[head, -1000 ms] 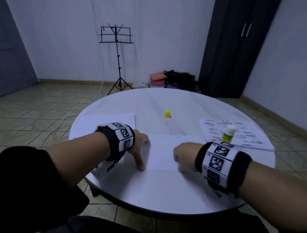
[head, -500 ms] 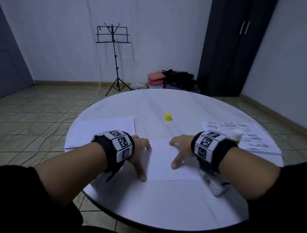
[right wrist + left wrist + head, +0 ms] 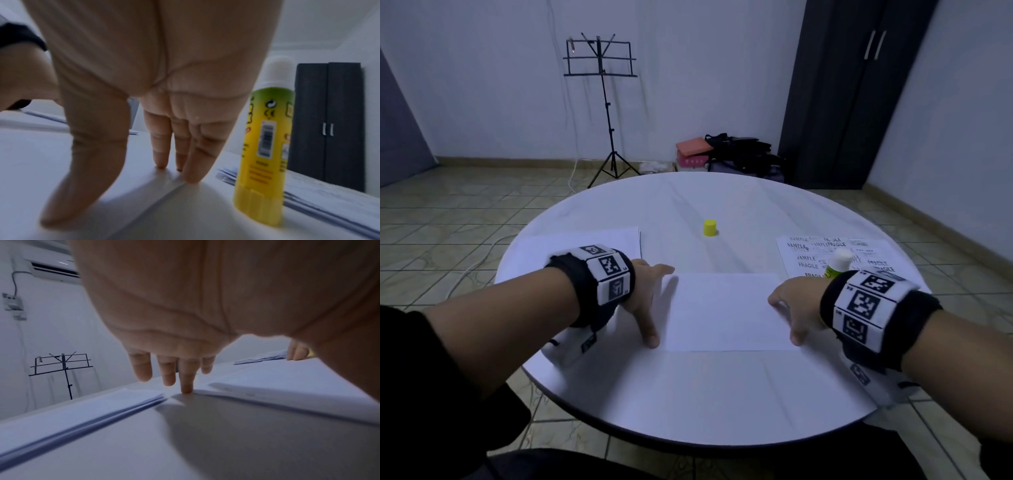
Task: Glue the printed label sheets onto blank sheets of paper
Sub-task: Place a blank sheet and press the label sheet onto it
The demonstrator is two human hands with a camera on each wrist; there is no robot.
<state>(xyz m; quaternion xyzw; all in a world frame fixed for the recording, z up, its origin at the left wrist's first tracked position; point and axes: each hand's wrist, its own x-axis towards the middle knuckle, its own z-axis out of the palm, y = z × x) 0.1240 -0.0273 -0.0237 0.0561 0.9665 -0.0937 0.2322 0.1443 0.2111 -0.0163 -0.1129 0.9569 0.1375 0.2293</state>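
A white sheet (image 3: 726, 310) lies flat in front of me on the round table (image 3: 688, 394). My left hand (image 3: 649, 301) rests at its left edge with straight fingers (image 3: 186, 382); one fingertip touches the far left corner. My right hand (image 3: 789, 311) presses the right edge with straight fingertips (image 3: 192, 170). An uncapped yellow-green glue stick (image 3: 837, 265) (image 3: 265, 142) stands upright just right of that hand, on the printed label sheets (image 3: 859, 253). Its yellow cap (image 3: 710, 228) sits mid-table. A stack of blank sheets (image 3: 585, 243) (image 3: 82, 407) lies at the left.
A black music stand (image 3: 602, 102) stands on the tiled floor behind the table. Bags and a pink box (image 3: 695, 154) lie by the wall. A dark wardrobe (image 3: 852, 92) fills the back right corner. The table's near edge (image 3: 688, 448) is close to my body.
My right hand has slid from the middle of the sheet out to its right edge, its fingers now straight. The left hand has stayed at the left edge.
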